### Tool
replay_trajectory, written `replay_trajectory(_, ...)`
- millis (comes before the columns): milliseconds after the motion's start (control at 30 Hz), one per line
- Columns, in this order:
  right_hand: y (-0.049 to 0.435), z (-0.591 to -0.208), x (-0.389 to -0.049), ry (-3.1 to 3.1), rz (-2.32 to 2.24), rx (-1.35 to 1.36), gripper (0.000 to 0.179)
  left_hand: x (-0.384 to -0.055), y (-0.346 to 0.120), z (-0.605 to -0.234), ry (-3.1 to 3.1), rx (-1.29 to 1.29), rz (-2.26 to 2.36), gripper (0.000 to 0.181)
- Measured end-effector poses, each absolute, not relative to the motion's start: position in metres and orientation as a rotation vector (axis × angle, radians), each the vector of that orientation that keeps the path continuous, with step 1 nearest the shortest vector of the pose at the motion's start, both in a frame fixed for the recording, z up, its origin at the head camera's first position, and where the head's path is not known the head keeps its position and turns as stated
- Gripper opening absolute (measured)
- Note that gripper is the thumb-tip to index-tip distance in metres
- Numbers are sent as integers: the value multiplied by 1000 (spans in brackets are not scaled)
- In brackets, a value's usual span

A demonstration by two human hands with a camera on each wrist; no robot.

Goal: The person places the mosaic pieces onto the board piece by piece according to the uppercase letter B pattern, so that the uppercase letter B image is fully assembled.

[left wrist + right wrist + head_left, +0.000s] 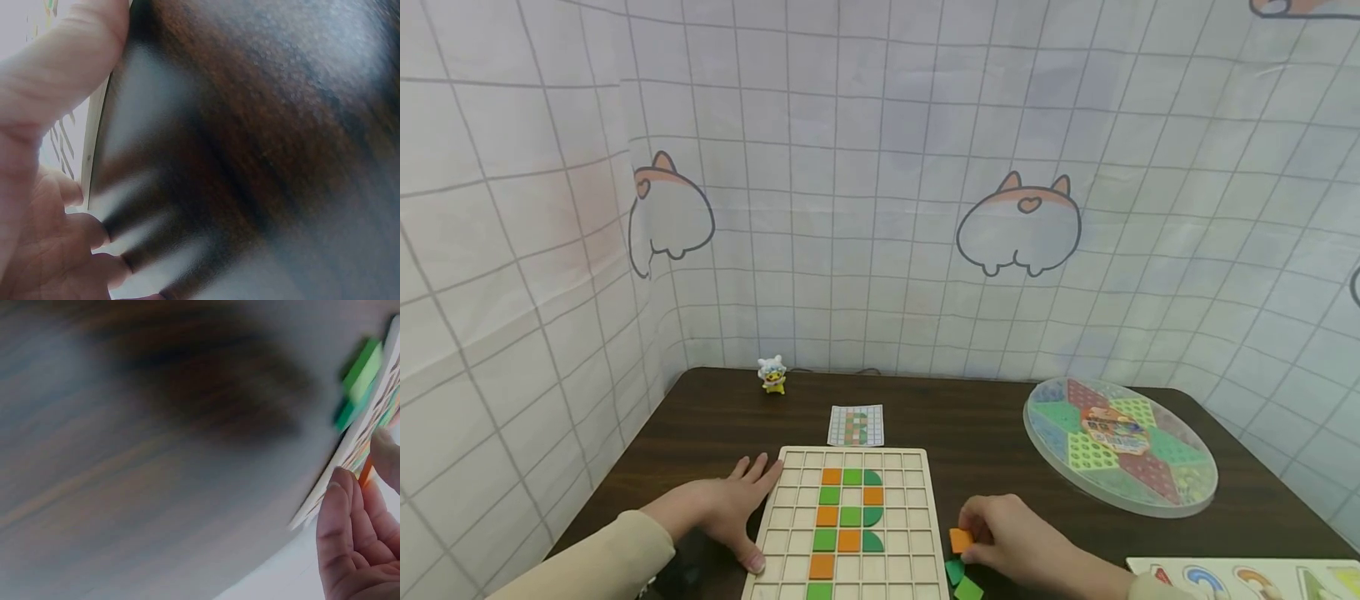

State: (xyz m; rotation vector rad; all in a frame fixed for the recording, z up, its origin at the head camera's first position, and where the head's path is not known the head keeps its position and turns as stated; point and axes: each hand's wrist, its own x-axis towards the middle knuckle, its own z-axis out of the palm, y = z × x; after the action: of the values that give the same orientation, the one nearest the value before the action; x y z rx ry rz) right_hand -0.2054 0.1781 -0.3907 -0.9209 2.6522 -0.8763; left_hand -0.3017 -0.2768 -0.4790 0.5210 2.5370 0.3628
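A wooden grid board (901, 567) lies on the dark table, with orange and green square tiles and green rounded tiles in its cells. Along the board's left edge my left hand (730, 504) rests with fingers spread, thumb at the lower rim. In the left wrist view that hand (56, 250) touches the board's side. My right hand (1011, 533) pinches an orange square tile (960, 540) between thumb and fingers, just right of the board. Below it lie a dark green tile (954, 572) and a light green square tile (968, 589).
Behind the board is a pattern card (856, 426). A round Chinese checkers box (1120, 446) occupies the right side, with a puzzle board (1247, 575) at the lower right. A small figurine (772, 375) stands near the back edge, before a gridded cloth (850, 208).
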Motion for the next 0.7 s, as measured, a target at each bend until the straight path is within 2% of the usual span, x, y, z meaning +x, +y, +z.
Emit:
replay_trajectory(333, 101, -384, -187, 2594, -813, -1028, 15, -304, -277, -478, 2531, 515, 353, 150)
replay_trajectory(500, 72, -383, -180, 2512, -782, -969, 9, -304, -278, -479, 2526, 522, 353, 150)
replay_trajectory(700, 58, -390, -176, 2578, -671, -1186, 3, -306, -278, -481, 2520, 524, 363, 151)
